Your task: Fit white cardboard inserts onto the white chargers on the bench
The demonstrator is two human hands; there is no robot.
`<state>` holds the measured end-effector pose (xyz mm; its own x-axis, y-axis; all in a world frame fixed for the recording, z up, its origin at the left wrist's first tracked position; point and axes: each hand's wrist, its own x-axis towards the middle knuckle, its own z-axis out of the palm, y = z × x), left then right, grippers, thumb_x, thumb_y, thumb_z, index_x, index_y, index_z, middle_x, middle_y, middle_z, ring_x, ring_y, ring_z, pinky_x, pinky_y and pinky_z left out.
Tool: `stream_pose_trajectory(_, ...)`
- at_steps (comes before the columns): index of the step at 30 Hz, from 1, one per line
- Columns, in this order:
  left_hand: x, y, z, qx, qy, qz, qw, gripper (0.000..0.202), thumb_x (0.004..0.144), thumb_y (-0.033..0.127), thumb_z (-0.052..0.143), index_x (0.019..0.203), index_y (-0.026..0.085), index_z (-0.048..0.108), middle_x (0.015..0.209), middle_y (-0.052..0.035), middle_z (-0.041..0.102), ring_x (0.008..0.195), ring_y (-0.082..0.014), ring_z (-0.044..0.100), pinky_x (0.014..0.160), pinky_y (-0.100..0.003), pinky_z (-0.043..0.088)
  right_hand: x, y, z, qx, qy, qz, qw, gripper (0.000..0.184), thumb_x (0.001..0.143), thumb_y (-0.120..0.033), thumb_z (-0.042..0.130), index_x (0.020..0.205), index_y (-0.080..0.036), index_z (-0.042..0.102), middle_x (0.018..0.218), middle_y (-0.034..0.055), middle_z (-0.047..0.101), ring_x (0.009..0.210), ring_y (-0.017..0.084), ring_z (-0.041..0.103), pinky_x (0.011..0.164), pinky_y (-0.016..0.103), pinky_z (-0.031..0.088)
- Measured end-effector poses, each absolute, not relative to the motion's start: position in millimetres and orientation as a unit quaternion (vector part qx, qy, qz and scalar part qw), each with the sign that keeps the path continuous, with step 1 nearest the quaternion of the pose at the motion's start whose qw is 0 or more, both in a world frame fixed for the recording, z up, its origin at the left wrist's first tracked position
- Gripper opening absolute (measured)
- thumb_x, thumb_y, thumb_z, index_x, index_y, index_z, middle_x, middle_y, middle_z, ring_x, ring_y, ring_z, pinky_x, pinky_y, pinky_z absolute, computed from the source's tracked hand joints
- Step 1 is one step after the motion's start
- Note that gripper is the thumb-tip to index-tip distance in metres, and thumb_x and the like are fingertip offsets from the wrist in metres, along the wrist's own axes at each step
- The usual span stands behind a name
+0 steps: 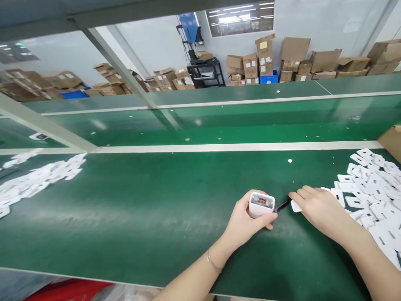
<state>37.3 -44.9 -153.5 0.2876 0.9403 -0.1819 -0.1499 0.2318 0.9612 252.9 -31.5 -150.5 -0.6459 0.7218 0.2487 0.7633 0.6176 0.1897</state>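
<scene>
My left hand [242, 223] is closed around a small white plastic housing, like a charger case [257, 211]. Its open end faces up toward me, showing metal and orange parts inside. To the right, my right hand [316, 207] pinches a thin black tool [282, 205], whose tip reaches close to the left thumb and the housing's side. A white flat piece [295, 206] juts out under the right fingers; whether they grip it as well is unclear. Beside the right hand lies a heap of white rectangular plates with slots [374, 188].
More white plates [40, 177] are spread on the green table [140, 217] at the left. A pale strip [219, 147] runs along its far edge, with a slanting post [46, 125] at left. One cardboard box [391, 142] stands at the right edge.
</scene>
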Motion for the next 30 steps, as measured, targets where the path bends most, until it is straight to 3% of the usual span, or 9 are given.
stream_pose_trajectory(5, 35.7, -47.1, -154.1, 0.426, 0.376, 0.402, 0.718, 0.041, 0.062, 0.028, 0.083, 0.090, 0.016, 0.055, 0.078, -0.0042, 0.066, 0.072, -0.0185, 0.064, 0.045, -0.024, 0.058, 259.5, -30.6, -146.6, -0.458, -0.858, -0.126, 0.197, 0.011, 0.090, -0.016, 0.044, 0.089, -0.016, 0.055, 0.065, 0.0041, 0.062, 0.053, 0.017, 0.057, 0.045, 0.027, 0.030)
stream_pose_trajectory(8, 34.6, -50.3, -152.2, 0.417, 0.352, 0.355, 0.759, 0.045, 0.061, 0.034, 0.083, 0.090, 0.016, 0.053, 0.078, -0.0055, 0.067, 0.070, -0.0192, 0.066, 0.043, -0.022, 0.055, 253.5, -36.5, -139.3, -0.514, -0.761, 0.048, 0.392, 0.004, 0.093, -0.024, 0.049, 0.093, -0.020, 0.050, 0.066, -0.0010, 0.058, 0.047, 0.012, 0.052, 0.043, 0.023, 0.034)
stream_pose_trajectory(10, 34.0, -52.4, -150.4, 0.424, 0.351, 0.323, 0.770, 0.046, 0.061, 0.035, 0.083, 0.090, 0.015, 0.052, 0.076, -0.0053, 0.067, 0.064, -0.0170, 0.066, 0.042, -0.019, 0.053, 243.0, -43.5, -136.3, -0.479, -0.676, 0.203, 0.523, 0.003, 0.094, -0.023, 0.050, 0.094, -0.023, 0.047, 0.064, -0.0045, 0.052, 0.046, 0.010, 0.049, 0.043, 0.021, 0.036)
stream_pose_trajectory(12, 33.6, -53.5, -149.2, 0.441, 0.359, 0.305, 0.764, 0.044, 0.062, 0.032, 0.083, 0.089, 0.015, 0.053, 0.075, -0.0048, 0.066, 0.056, -0.0124, 0.062, 0.041, -0.016, 0.049, 231.2, -50.7, -137.5, -0.396, -0.641, 0.314, 0.578, 0.007, 0.095, -0.019, 0.049, 0.097, -0.025, 0.047, 0.066, -0.0043, 0.051, 0.054, 0.011, 0.053, 0.046, 0.021, 0.040)
stream_pose_trajectory(15, 32.8, -53.1, -149.1, 0.470, 0.350, 0.306, 0.750, 0.038, 0.062, 0.025, 0.081, 0.086, 0.015, 0.053, 0.072, -0.0034, 0.065, 0.051, -0.0072, 0.054, 0.044, -0.014, 0.044, 220.4, -59.4, -146.0, -0.308, -0.668, 0.396, 0.549, 0.019, 0.093, -0.011, 0.047, 0.105, -0.025, 0.049, 0.076, -0.0002, 0.056, 0.070, 0.014, 0.058, 0.055, 0.024, 0.047)
stream_pose_trajectory(21, 32.1, -53.3, -148.9, 0.476, 0.335, 0.317, 0.749, 0.038, 0.061, 0.022, 0.078, 0.089, 0.017, 0.053, 0.071, -0.0024, 0.062, 0.058, -0.0098, 0.053, 0.053, -0.019, 0.044, 224.4, -67.2, -164.5, -0.286, -0.668, 0.463, 0.507, 0.033, 0.091, -0.006, 0.049, 0.113, -0.030, 0.049, 0.091, 0.0027, 0.057, 0.082, 0.016, 0.060, 0.068, 0.032, 0.052)
stream_pose_trajectory(30, 33.5, -52.9, -147.0, 0.468, 0.344, 0.305, 0.755, 0.037, 0.057, 0.016, 0.078, 0.084, 0.016, 0.053, 0.070, -0.0014, 0.061, 0.058, -0.0100, 0.051, 0.054, -0.019, 0.042, 221.7, -64.8, -162.3, -0.267, -0.679, 0.471, 0.495, 0.039, 0.089, -0.005, 0.050, 0.118, -0.032, 0.048, 0.096, 0.0033, 0.060, 0.077, 0.016, 0.063, 0.061, 0.029, 0.053)
